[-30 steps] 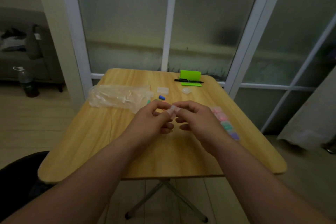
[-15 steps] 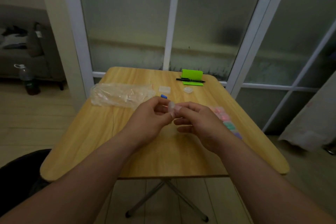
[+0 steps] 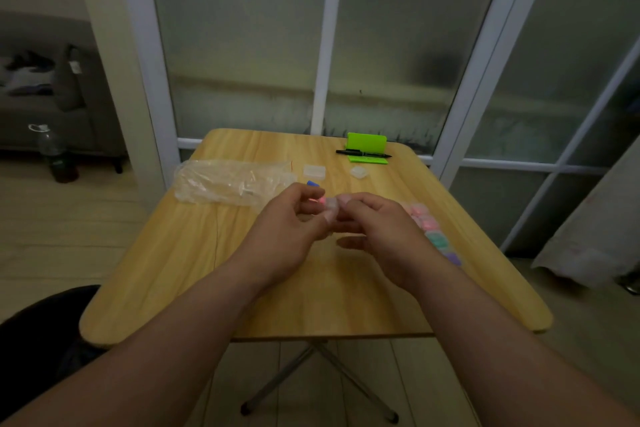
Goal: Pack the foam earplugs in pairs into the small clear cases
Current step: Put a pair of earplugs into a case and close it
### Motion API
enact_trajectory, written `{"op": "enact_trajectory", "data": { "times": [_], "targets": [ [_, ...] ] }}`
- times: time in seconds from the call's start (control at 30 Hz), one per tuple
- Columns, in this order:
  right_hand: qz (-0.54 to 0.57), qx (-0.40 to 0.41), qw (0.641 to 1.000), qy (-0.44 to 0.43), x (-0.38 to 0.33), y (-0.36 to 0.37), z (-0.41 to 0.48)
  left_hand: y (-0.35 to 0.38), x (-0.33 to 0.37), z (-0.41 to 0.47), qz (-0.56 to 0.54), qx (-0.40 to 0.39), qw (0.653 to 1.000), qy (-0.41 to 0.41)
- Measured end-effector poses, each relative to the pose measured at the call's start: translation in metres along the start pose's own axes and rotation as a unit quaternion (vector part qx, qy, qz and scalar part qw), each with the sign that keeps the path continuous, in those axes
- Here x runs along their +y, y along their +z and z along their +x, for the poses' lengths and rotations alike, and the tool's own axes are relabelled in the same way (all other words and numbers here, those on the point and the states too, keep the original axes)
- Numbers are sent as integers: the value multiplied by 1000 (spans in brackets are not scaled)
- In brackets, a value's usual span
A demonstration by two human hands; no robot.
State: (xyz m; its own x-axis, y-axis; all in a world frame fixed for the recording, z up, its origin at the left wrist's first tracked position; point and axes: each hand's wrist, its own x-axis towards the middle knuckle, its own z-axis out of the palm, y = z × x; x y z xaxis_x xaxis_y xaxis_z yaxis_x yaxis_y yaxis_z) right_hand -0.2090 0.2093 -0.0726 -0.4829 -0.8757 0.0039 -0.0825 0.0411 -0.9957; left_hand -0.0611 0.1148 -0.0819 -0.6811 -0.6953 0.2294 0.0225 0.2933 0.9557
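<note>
Pinching a small clear plastic case [image 3: 330, 205] between my left hand [image 3: 289, 236] and right hand [image 3: 379, 230] (pink inside); filled pastel cases [image 3: 429, 227] line three o'clock, empty clear cases [image 3: 314, 172] wait at twelve.

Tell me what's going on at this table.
A person is packing earplugs. The left hand and right hand pinch a small clear case between them above the table, with something pink, likely an earplug, at its left end. A row of filled cases lies to the right; two clear cases, a blue earplug and a plastic bag lie farther back.
</note>
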Motion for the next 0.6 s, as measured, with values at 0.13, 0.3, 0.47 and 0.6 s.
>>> {"op": "enact_trajectory", "data": {
  "times": [0.13, 0.3, 0.47, 0.6],
  "targets": [
    [37, -24, 999, 24, -1, -3, 0, -2, -3, 0, 62, -10, 998, 25],
    [4, -12, 1000, 20, 1, -6, 0, 0, 1, 2, -15, -17, 1000, -19],
    [-171, -31, 973, -153, -3, -5, -9, 3, 6, 6, -222, -5, 957, -186],
    [-127, -13, 983, -135, -2, 2, -4, 5, 5, 5, -234, -26, 952, -198]
  ]
}}
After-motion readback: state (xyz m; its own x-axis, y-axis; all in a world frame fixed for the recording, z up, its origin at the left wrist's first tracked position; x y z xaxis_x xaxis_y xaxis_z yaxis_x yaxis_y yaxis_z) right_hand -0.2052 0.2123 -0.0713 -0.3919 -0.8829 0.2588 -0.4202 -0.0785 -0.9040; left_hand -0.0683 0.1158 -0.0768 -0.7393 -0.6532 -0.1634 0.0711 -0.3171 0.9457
